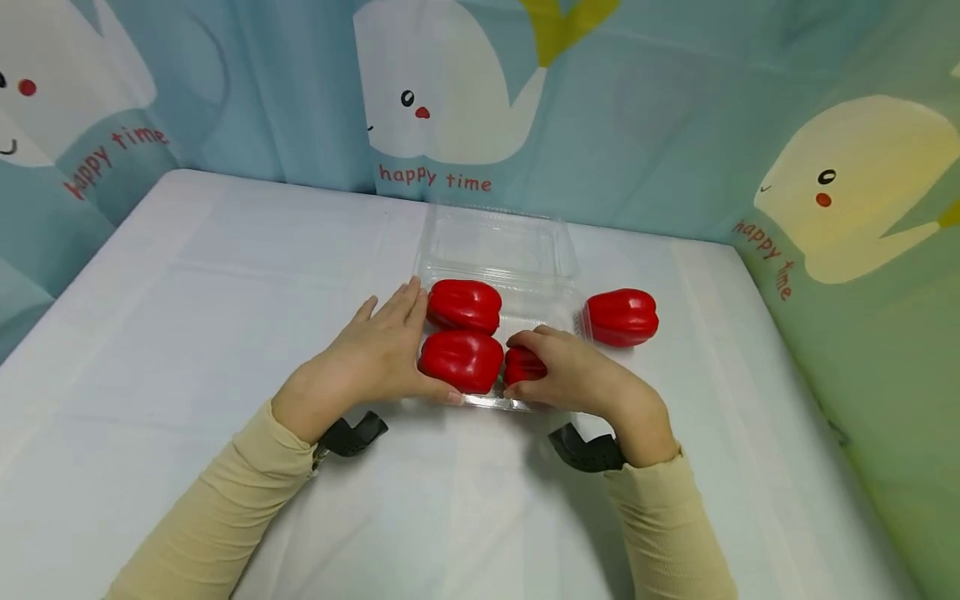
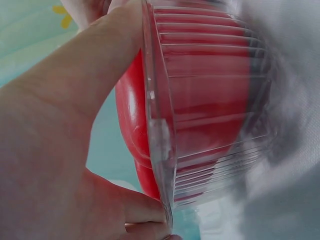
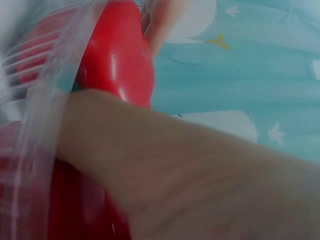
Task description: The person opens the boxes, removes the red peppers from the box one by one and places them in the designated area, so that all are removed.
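A clear plastic clamshell box [image 1: 491, 402] lies with its lid folded back. Two red bell peppers fill its left side: a back one [image 1: 465, 303] and a front one [image 1: 461, 362]. My right hand [image 1: 577, 373] grips a third bell pepper [image 1: 522, 368] at the front right of the box, thumb toward the front edge and fingers over the top; the hand hides much of it. My left hand [image 1: 375, 354] rests against the box's left rim, fingers straight along the side and thumb along the front edge. In the left wrist view, red shows through the ribbed wall [image 2: 210, 95].
Just right of the box, a fourth red bell pepper [image 1: 622, 317] lies on the white tablecloth [image 1: 187, 333]. The raised clear lid [image 1: 491, 242] reaches the table's back edge. A whale-print curtain [image 1: 637, 125] hangs behind and along the right side. Black straps sit at both wrists.
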`<action>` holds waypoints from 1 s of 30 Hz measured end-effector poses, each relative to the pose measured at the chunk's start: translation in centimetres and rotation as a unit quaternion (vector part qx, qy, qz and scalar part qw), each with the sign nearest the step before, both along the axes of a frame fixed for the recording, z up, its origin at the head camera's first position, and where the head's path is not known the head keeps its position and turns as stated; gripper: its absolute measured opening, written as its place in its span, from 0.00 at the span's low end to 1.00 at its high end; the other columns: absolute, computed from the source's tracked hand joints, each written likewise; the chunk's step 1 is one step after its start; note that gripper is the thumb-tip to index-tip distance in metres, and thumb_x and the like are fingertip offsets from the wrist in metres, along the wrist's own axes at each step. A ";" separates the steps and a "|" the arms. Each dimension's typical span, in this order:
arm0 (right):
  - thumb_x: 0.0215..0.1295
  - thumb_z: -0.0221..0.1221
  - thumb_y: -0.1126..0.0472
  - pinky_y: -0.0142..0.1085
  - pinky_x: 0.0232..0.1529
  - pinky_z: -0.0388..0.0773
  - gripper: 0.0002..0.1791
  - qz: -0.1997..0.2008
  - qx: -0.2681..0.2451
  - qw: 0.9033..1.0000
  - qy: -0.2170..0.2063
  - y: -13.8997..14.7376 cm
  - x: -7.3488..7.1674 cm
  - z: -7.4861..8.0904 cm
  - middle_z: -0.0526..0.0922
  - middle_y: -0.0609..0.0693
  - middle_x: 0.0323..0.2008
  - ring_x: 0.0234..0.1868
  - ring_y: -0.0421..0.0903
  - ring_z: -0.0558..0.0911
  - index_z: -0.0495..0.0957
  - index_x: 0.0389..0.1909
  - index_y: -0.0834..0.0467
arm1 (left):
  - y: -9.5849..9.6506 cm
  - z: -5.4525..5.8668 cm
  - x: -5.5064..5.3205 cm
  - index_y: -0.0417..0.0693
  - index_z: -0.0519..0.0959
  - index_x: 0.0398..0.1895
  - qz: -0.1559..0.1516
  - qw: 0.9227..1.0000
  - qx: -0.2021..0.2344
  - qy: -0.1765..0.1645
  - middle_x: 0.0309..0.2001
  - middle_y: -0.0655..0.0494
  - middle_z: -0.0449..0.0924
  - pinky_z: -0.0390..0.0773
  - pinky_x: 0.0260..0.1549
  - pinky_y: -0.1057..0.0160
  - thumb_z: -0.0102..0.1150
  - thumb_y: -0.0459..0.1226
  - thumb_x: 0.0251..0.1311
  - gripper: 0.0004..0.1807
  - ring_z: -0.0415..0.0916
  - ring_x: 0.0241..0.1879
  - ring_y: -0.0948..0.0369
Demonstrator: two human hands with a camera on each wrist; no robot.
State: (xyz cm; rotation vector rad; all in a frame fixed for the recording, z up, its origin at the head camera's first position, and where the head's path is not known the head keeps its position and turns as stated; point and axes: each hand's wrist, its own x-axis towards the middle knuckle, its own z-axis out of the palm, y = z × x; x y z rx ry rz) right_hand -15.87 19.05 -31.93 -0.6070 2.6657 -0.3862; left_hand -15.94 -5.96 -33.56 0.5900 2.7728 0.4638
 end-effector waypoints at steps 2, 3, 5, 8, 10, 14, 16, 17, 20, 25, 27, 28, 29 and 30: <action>0.57 0.69 0.52 0.42 0.50 0.81 0.31 -0.002 -0.005 1.000 0.000 0.0 -0.1 0.0 0.79 0.51 0.50 0.49 0.48 0.78 0.74 0.61 0.57 | 0.0 0.1 0.0 0.35 0.41 0.78 0.002 1.000 0.002 -0.002 0.81 0.43 0.35 0.43 0.75 0.37 0.65 0.73 0.40 0.75 0.37 0.80 0.48; 0.57 0.69 0.52 0.42 0.49 0.81 0.30 -0.001 -0.007 1.000 0.001 -0.1 -0.1 0.0 0.79 0.51 0.50 0.49 0.48 0.78 0.75 0.60 0.56 | -0.1 0.1 0.0 0.35 0.41 0.79 0.004 1.000 0.002 -0.003 0.81 0.43 0.35 0.43 0.75 0.37 0.65 0.73 0.40 0.75 0.37 0.80 0.48; 0.57 0.69 0.53 0.41 0.48 0.80 0.29 0.007 -0.015 1.000 0.008 -0.1 -0.1 0.1 0.80 0.51 0.49 0.48 0.47 0.78 0.75 0.59 0.57 | -0.2 0.1 0.0 0.36 0.41 0.79 0.009 1.000 0.002 -0.009 0.81 0.44 0.34 0.42 0.75 0.37 0.66 0.73 0.40 0.75 0.36 0.80 0.48; 0.57 0.69 0.53 0.38 0.46 0.80 0.27 0.019 -0.023 0.999 0.018 -0.1 -0.2 0.2 0.80 0.50 0.47 0.47 0.46 0.78 0.77 0.57 0.57 | -0.3 0.0 0.0 0.37 0.41 0.79 0.012 1.000 0.001 -0.010 0.81 0.44 0.34 0.42 0.75 0.37 0.66 0.73 0.40 0.75 0.36 0.80 0.48; 0.57 0.69 0.53 0.38 0.45 0.80 0.26 0.021 -0.025 0.999 0.022 0.0 -0.2 0.2 0.80 0.49 0.46 0.46 0.46 0.78 0.77 0.56 0.57 | -0.2 0.0 0.0 0.37 0.41 0.79 0.012 1.000 0.002 -0.012 0.81 0.44 0.35 0.41 0.75 0.38 0.66 0.73 0.40 0.75 0.36 0.80 0.48; 0.57 0.69 0.52 0.39 0.47 0.81 0.28 0.011 -0.017 0.999 0.026 0.4 0.0 0.5 0.80 0.49 0.49 0.47 0.45 0.79 0.77 0.58 0.56 | 0.0 0.1 -0.1 0.36 0.41 0.79 0.004 1.000 0.004 -0.009 0.81 0.43 0.35 0.41 0.75 0.37 0.66 0.72 0.40 0.74 0.37 0.80 0.48; 0.56 0.69 0.52 0.41 0.48 0.81 0.29 0.007 -0.014 0.999 0.031 0.6 0.1 0.7 0.80 0.50 0.51 0.48 0.46 0.79 0.77 0.59 0.55 | 0.1 0.1 -0.2 0.36 0.41 0.79 0.002 1.000 0.004 -0.006 0.81 0.43 0.35 0.41 0.75 0.37 0.66 0.72 0.40 0.74 0.37 0.80 0.48; 0.56 0.69 0.52 0.41 0.49 0.81 0.29 0.005 -0.012 0.999 0.034 0.6 0.2 0.9 0.80 0.50 0.51 0.48 0.46 0.79 0.76 0.59 0.55 | 0.1 0.1 -0.2 0.36 0.41 0.79 0.002 1.000 0.004 -0.004 0.81 0.43 0.35 0.42 0.75 0.37 0.66 0.72 0.40 0.74 0.37 0.80 0.48; 0.56 0.70 0.52 0.42 0.49 0.82 0.31 0.002 -0.012 0.999 0.038 0.6 0.3 1.1 0.79 0.50 0.53 0.49 0.47 0.79 0.76 0.60 0.55 | 0.1 0.2 -0.2 0.35 0.42 0.78 0.000 1.000 0.003 -0.001 0.81 0.43 0.36 0.43 0.75 0.36 0.67 0.72 0.40 0.74 0.38 0.80 0.47; 0.55 0.70 0.53 0.43 0.48 0.82 0.32 0.005 -0.023 0.998 0.053 0.7 0.4 1.5 0.79 0.51 0.54 0.49 0.48 0.79 0.75 0.62 0.56 | 0.1 0.2 -0.3 0.35 0.43 0.78 0.002 1.000 0.004 0.001 0.81 0.42 0.37 0.43 0.75 0.36 0.66 0.71 0.40 0.74 0.38 0.80 0.47; 0.55 0.70 0.52 0.43 0.47 0.82 0.32 0.004 -0.027 0.998 0.061 0.7 0.4 1.6 0.80 0.51 0.54 0.49 0.48 0.79 0.75 0.62 0.56 | 0.1 0.2 -0.3 0.35 0.43 0.78 0.002 1.000 0.005 0.000 0.81 0.42 0.37 0.43 0.75 0.36 0.66 0.71 0.40 0.73 0.38 0.80 0.47; 0.56 0.70 0.52 0.43 0.48 0.82 0.32 0.003 -0.029 0.998 0.063 0.7 0.4 1.6 0.80 0.50 0.55 0.49 0.48 0.79 0.75 0.62 0.56 | 0.1 0.2 -0.3 0.35 0.43 0.78 0.003 1.000 0.005 -0.002 0.81 0.42 0.37 0.43 0.75 0.36 0.67 0.71 0.40 0.73 0.38 0.80 0.47; 0.56 0.70 0.52 0.44 0.48 0.82 0.32 0.003 -0.031 0.997 0.065 0.8 0.5 1.6 0.80 0.50 0.55 0.50 0.48 0.79 0.75 0.62 0.56 | 0.1 0.2 -0.3 0.35 0.42 0.78 0.002 1.000 0.005 -0.003 0.81 0.42 0.37 0.43 0.75 0.36 0.67 0.71 0.40 0.73 0.38 0.80 0.47; 0.56 0.70 0.53 0.44 0.49 0.82 0.32 0.003 -0.034 0.997 0.067 0.8 0.5 1.6 0.80 0.51 0.55 0.50 0.49 0.79 0.74 0.62 0.56 | 0.1 0.2 -0.3 0.35 0.42 0.78 0.001 1.000 0.004 -0.004 0.81 0.42 0.37 0.43 0.75 0.36 0.67 0.71 0.40 0.74 0.38 0.80 0.47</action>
